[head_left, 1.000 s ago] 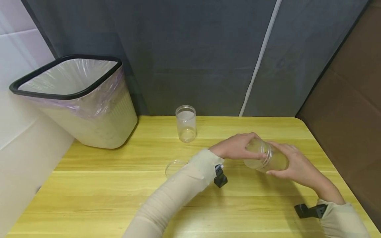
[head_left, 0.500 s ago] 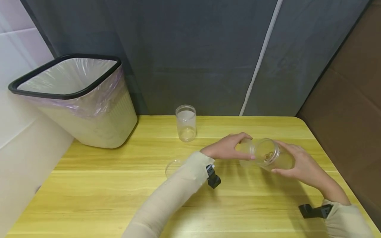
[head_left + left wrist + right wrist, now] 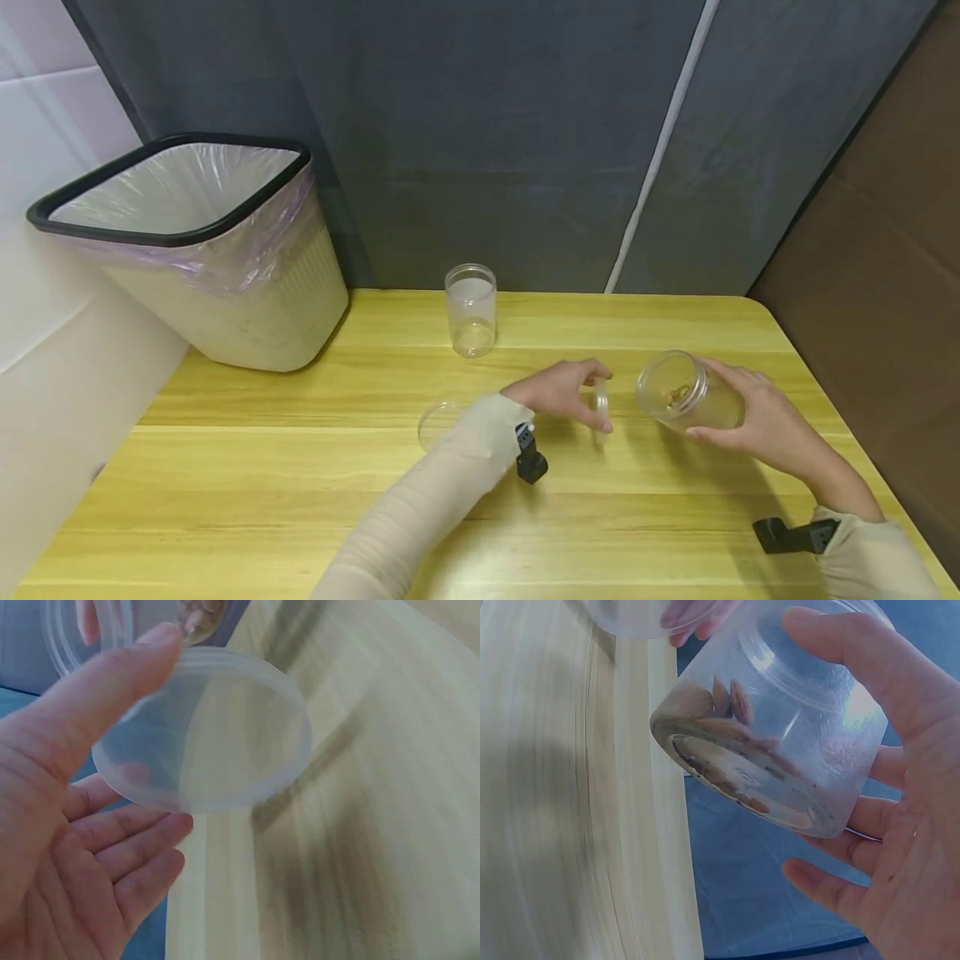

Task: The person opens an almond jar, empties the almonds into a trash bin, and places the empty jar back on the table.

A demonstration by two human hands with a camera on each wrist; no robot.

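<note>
My right hand [image 3: 753, 421] grips a clear plastic jar [image 3: 686, 392], tilted with its open mouth toward the left; brown bits [image 3: 727, 701] lie inside it. My left hand [image 3: 558, 390] pinches the jar's clear round lid [image 3: 601, 403] between thumb and fingers, a short way left of the jar's mouth. In the left wrist view the lid [image 3: 206, 731] sits against my fingertips with the thumb on its rim. Both hands hover just above the yellow wooden table [image 3: 300, 500].
A second clear jar [image 3: 470, 310] stands open and upright at the table's back edge. Another clear lid [image 3: 437, 422] lies flat beside my left sleeve. A lined waste bin [image 3: 195, 250] stands at the back left. A dark curtain [image 3: 487, 142] hangs behind the table.
The lid has come off the jar: my left hand drew it away to the left, while my right hand kept the jar and shifted slightly right.
</note>
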